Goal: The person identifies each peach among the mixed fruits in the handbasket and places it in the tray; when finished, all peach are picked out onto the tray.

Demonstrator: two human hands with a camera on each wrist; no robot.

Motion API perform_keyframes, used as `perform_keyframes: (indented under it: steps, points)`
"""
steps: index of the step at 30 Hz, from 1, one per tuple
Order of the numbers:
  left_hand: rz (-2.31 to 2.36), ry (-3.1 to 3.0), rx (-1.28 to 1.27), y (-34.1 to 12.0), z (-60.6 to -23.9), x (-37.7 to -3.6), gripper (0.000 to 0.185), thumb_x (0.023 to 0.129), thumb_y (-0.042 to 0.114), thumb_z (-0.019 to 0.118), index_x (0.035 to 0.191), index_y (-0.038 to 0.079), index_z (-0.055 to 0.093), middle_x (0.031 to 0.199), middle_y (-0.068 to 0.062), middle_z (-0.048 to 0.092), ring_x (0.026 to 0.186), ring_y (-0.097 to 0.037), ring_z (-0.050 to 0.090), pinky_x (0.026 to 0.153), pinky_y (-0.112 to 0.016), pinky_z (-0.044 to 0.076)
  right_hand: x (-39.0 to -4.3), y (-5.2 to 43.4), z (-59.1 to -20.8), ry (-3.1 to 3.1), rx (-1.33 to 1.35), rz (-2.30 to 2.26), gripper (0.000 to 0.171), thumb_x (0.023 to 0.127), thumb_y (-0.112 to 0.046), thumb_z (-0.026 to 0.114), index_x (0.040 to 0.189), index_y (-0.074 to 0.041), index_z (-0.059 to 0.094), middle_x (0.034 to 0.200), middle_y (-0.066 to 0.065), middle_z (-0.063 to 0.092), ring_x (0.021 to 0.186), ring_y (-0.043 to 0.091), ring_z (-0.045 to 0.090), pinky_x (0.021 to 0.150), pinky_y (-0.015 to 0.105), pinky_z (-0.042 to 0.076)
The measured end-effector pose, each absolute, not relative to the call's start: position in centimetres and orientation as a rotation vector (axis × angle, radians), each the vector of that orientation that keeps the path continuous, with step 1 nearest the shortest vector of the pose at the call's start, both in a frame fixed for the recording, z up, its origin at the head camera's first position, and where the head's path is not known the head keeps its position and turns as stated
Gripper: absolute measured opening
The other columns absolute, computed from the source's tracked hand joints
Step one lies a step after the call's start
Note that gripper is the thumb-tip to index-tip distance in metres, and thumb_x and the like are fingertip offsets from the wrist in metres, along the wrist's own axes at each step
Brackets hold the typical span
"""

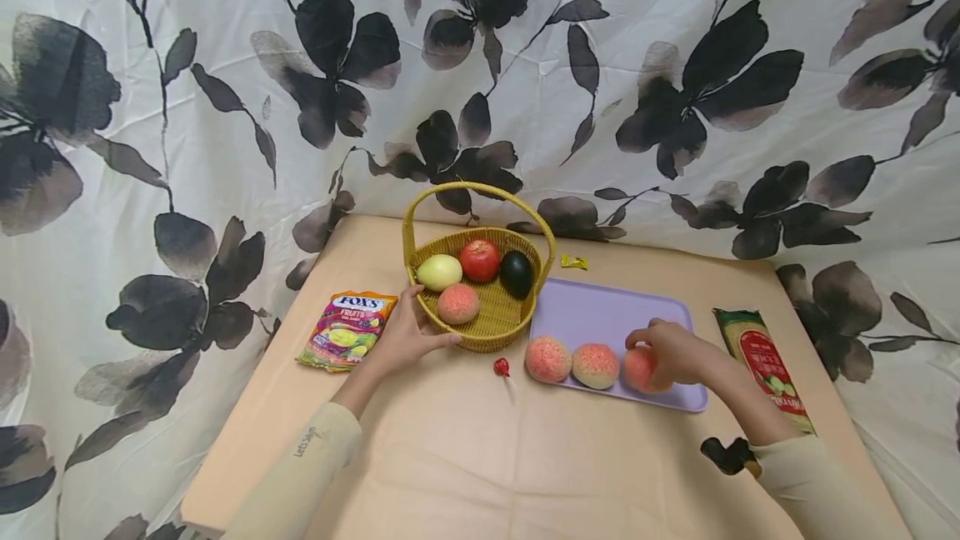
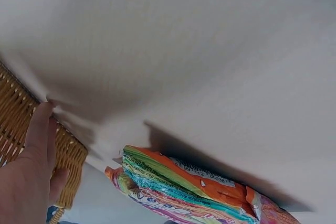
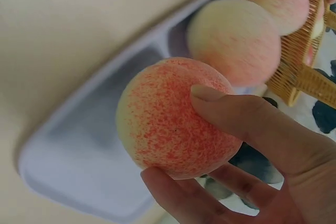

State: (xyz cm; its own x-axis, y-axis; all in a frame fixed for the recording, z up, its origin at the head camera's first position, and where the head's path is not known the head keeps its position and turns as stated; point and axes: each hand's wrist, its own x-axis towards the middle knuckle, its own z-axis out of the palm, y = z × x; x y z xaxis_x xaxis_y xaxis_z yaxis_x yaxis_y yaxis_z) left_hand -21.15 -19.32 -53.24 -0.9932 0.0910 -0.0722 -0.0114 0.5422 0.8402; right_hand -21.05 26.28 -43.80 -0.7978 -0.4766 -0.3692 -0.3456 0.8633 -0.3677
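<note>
My right hand grips a pink-and-cream peach with thumb and fingers, over the right part of the lilac tray. Two more peaches, a middle one and a left one, sit along the tray's near edge. My left hand rests against the left side of the yellow wicker basket, its fingers fairly straight along the outer wall. Inside the basket are a peach, a pale yellow-green fruit, a red fruit and a dark oval one.
A purple candy bag lies left of the basket. Right of the tray is a green-and-red packet. A red lollipop lies before the basket, and a small yellow wrapped sweet behind the tray. Floral cloth hangs behind.
</note>
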Motion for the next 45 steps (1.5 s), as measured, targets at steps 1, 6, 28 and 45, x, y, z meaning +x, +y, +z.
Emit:
perform_keyframes:
  steps: [1,6,28,45]
  points:
    - [1.455,2.664,0.071,-19.3,-53.3,-21.2,0.127,0.073,0.059,0.090,0.162,0.010,0.014,0.167,-0.023,0.020,0.151,-0.042,0.038,0.122,-0.054,0.038,-20.9,26.4,-44.2,2.581,-0.606,-0.398,0.059,0.065,-0.002,0.093,0.120,-0.006,0.072,0.105,0.012,0.063,0.090,0.024,0.053,0.070,0.033,0.054]
    - [1.464,2.661,0.073,-19.2,-53.4,-21.2,0.127,0.073,0.058,0.091,0.162,0.010,0.014,0.167,-0.023,0.020,0.151,-0.041,0.039,0.122,-0.052,0.038,-20.5,26.6,-45.0,2.592,-0.658,-0.418,0.060,0.063,-0.005,0.094,0.118,-0.005,0.072,0.101,0.011,0.062,0.087,0.023,0.052,0.068,0.032,0.052]
    - [1.479,2.616,0.052,-19.1,-53.0,-21.0,0.124,0.076,0.056,0.090,0.162,0.013,0.012,0.169,-0.023,0.014,0.153,-0.041,0.036,0.123,-0.052,0.038,-20.0,25.7,-45.1,2.623,-0.625,-0.385,0.060,0.063,-0.002,0.093,0.118,-0.007,0.069,0.102,0.014,0.060,0.086,0.025,0.053,0.067,0.033,0.053]
    - [1.459,2.647,0.054,-19.0,-53.2,-21.0,0.125,0.074,0.058,0.089,0.162,0.012,0.013,0.169,-0.023,0.016,0.155,-0.041,0.032,0.124,-0.054,0.035,-19.7,26.1,-45.3,2.648,-0.592,-0.420,0.062,0.064,-0.006,0.095,0.120,-0.007,0.067,0.104,0.017,0.060,0.088,0.026,0.054,0.067,0.036,0.054]
